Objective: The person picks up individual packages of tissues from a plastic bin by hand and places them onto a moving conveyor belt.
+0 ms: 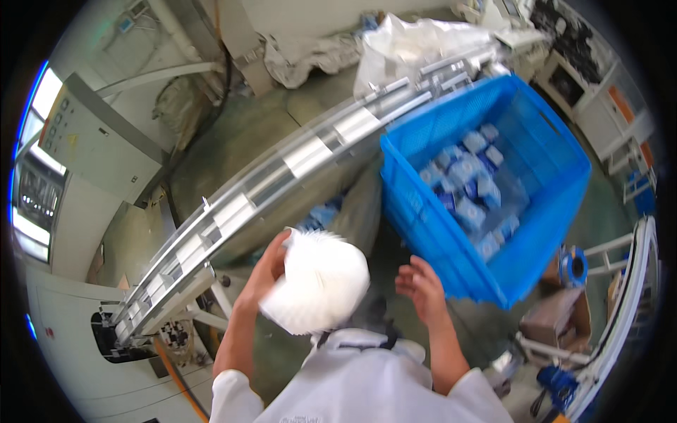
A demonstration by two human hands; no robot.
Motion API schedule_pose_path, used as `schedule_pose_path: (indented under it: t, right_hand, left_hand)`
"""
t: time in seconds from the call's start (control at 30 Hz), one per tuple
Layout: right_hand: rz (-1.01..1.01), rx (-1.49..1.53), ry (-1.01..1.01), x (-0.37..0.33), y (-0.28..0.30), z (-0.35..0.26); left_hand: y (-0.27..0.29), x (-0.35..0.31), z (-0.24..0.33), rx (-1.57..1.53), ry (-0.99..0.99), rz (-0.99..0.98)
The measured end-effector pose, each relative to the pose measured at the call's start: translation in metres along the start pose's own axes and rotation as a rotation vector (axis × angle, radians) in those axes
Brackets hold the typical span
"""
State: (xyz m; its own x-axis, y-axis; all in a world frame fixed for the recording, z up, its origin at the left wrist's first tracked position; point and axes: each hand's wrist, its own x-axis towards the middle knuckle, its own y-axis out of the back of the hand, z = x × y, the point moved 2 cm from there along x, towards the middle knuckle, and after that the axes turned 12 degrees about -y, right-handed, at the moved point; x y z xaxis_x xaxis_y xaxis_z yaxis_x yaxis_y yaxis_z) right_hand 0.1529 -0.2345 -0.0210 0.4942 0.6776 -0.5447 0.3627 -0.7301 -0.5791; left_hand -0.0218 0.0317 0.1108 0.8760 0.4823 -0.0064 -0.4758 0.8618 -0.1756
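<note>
Left hand (266, 268) grips white paper stack (317, 282), fanned for separating; right hand (421, 284) spread, empty, beside blue crate (423, 218).

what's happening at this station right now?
A person in a white coat stands beside a curved metal conveyor track. Their left hand grips a fanned stack of white pleated paper pieces, blurred as if moving. Their right hand is open and holds nothing, close to the near wall of a blue plastic crate. The crate has small blue-and-white packets lying in its bottom. White bags sit past the far end of the track.
</note>
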Motion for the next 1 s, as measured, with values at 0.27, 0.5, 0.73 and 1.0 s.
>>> schedule_pose_path:
  t: [0.27, 0.5, 0.73, 1.0]
  right_hand:
    - [-0.256, 0.041, -0.059, 0.091, -0.115, 0.0]
    - [-0.519, -0.251, 0.163, 0.115, -0.226, 0.049]
    - [-0.319, -0.48, 0.144, 0.119, -0.312, 0.081]
    - [-0.075, -0.347, 0.226, 0.091, -0.352, 0.054]
  left_hand:
    - [0.038, 0.029, 0.049, 0.034, -0.06, -0.386]
    - [0.168, 0.03, -0.01, -0.011, 0.025, 0.064]
    - [0.263, 0.005, -0.019, -0.12, -0.063, 0.033]
    - [0.325, 0.011, -0.037, -0.358, -0.203, 0.158]
